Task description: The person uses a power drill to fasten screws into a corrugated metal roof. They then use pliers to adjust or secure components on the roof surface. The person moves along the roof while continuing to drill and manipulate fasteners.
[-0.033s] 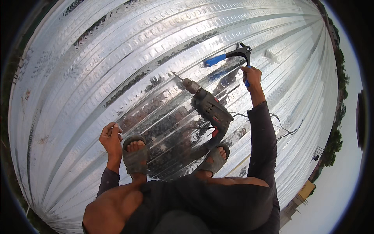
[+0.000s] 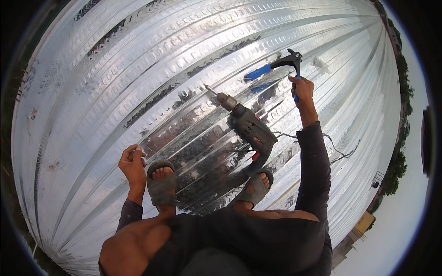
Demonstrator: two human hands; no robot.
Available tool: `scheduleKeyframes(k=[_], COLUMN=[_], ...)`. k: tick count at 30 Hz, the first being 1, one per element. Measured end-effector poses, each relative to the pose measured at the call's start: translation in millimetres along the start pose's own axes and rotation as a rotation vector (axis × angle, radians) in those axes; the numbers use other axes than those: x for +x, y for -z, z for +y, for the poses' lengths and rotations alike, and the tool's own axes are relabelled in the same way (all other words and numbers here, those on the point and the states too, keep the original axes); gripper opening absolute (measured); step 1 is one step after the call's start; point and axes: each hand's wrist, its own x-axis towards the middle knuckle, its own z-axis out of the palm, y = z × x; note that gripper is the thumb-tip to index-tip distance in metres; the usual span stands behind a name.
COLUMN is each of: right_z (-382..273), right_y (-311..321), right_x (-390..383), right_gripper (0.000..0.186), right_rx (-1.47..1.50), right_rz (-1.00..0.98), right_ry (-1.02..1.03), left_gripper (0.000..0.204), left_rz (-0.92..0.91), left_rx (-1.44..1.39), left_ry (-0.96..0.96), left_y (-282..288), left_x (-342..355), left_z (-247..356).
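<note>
My right hand [image 2: 303,92] is wrapped round one blue grip of a hand riveter [image 2: 291,60]. The tool's black handles are spread wide, and its other blue grip points left over the metal. My left hand [image 2: 132,165], beside my left foot, has thumb and fingers pinched together; whatever may be in them is too small to name. Between my hands a dark power drill [image 2: 253,131] lies on the ribbed metal roof sheet [image 2: 106,124], its bit pointing up and left. Neither hand touches the drill.
My sandalled feet, left [image 2: 162,184] and right [image 2: 255,188], stand close below the drill. A thin cable [image 2: 338,154] curls on the sheet to the right. Beyond the roof's right edge are trees [image 2: 396,170] and a yellowish building [image 2: 364,222].
The riveter and my right hand have shifted slightly to the right. The rest of the view has moved a little the same way; both hands keep their grip.
</note>
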Motion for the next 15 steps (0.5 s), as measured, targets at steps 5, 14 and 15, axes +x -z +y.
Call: scheduleKeyframes(k=[5,14,15], right_z=[-104.5,-131.4,-125.2], right_y=[55.4,140.7,131.3], right_x=[-109.2,-336.8,-357.4], right_gripper=[0.060,0.059,0.056], right_rx=[-0.290,-0.331,-0.291], right_rz=[0.309,0.299,0.200], right_ry=[0.364,-0.094,-0.182], left_gripper=[0.016,0.017,0.017], left_rz=[-0.192,-1.048,-1.090], left_rx=[0.220,0.184,0.133], left_ry=[-0.222,-0.602,-0.580], left_y=[-23.5,-168.9,-179.7], left_x=[-7.6,-32.0,-35.2], left_z=[27.8,106.4,105.6])
